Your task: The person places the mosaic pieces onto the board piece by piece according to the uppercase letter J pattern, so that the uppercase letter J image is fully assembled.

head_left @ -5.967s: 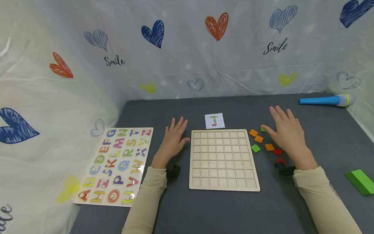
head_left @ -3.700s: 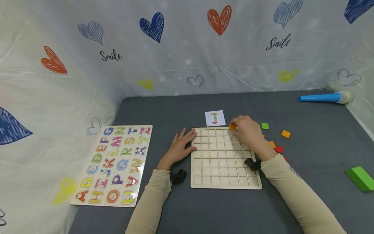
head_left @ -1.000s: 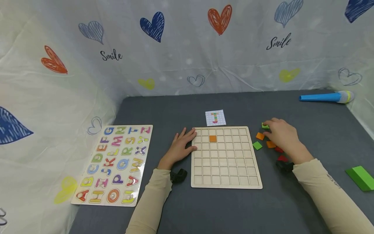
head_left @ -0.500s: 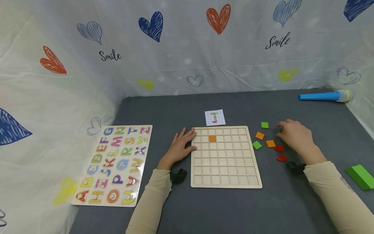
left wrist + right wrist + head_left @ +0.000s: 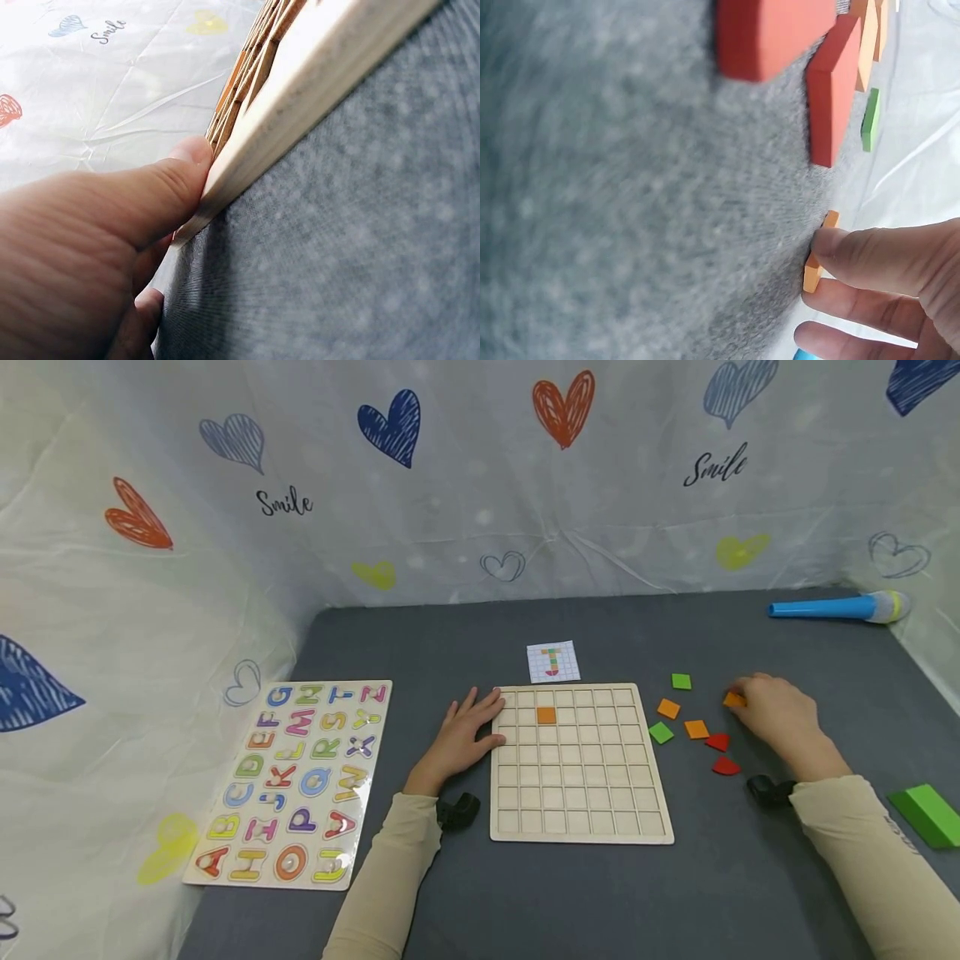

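Note:
My right hand point(image 5: 783, 718) pinches an orange square tile point(image 5: 811, 277) lying on the dark table, right of the other loose tiles. In the right wrist view the thumb covers part of it. My left hand point(image 5: 459, 739) lies with straight fingers at the upper left edge of a wooden grid board point(image 5: 577, 797); its thumb touches the rim in the left wrist view. One orange tile point(image 5: 546, 716) sits in a cell near the board's top. Between board and right hand lie green tiles point(image 5: 661, 732), orange tiles point(image 5: 696, 729) and red pieces with a curved edge point(image 5: 725, 766).
A card point(image 5: 553, 662) with a coloured letter J lies behind the board. At the left is an alphabet puzzle board point(image 5: 292, 785). A blue toy microphone point(image 5: 832, 608) lies at the back right, a green block point(image 5: 928, 815) at the right. Curtains hang behind and left.
An orange tile was set into the board earlier. My right hand then returned to the loose tiles, moved right past the green one, and now pinches another orange tile. My left hand stays put.

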The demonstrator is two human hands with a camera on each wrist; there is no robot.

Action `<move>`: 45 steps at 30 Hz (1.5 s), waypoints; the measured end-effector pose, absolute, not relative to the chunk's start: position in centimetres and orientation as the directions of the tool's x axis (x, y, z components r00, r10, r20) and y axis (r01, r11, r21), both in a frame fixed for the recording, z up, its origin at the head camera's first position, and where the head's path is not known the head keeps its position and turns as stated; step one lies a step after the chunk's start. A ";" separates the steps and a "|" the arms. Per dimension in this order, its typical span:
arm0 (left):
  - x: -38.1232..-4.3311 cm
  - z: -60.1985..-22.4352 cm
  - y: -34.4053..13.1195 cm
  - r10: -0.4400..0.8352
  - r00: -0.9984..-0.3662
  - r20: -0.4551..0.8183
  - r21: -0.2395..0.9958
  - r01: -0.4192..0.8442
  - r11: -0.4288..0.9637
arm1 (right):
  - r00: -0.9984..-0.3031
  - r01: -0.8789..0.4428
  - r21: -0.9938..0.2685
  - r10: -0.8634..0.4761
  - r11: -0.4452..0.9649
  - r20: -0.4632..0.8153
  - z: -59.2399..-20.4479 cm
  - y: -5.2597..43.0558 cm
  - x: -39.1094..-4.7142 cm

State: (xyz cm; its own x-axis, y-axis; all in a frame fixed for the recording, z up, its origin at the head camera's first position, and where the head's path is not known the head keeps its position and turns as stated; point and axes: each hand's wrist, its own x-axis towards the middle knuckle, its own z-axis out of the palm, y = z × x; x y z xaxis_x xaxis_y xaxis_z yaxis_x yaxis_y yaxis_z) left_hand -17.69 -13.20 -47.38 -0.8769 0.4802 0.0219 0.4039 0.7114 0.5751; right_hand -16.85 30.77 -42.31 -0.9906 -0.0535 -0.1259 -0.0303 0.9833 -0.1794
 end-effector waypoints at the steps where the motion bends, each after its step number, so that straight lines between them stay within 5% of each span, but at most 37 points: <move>1: -17.7 -47.4 -13.2 0.481 -0.877 0.022 0.576 0.404 0.710 | -0.991 -0.028 -0.178 -0.051 0.984 -0.125 -42.3 30.7 -16.9; 45: -17.6 -47.3 -13.5 0.508 -0.860 0.047 0.602 0.430 0.673 | -0.903 -0.426 -0.155 -0.408 0.891 0.138 -41.1 17.4 -17.9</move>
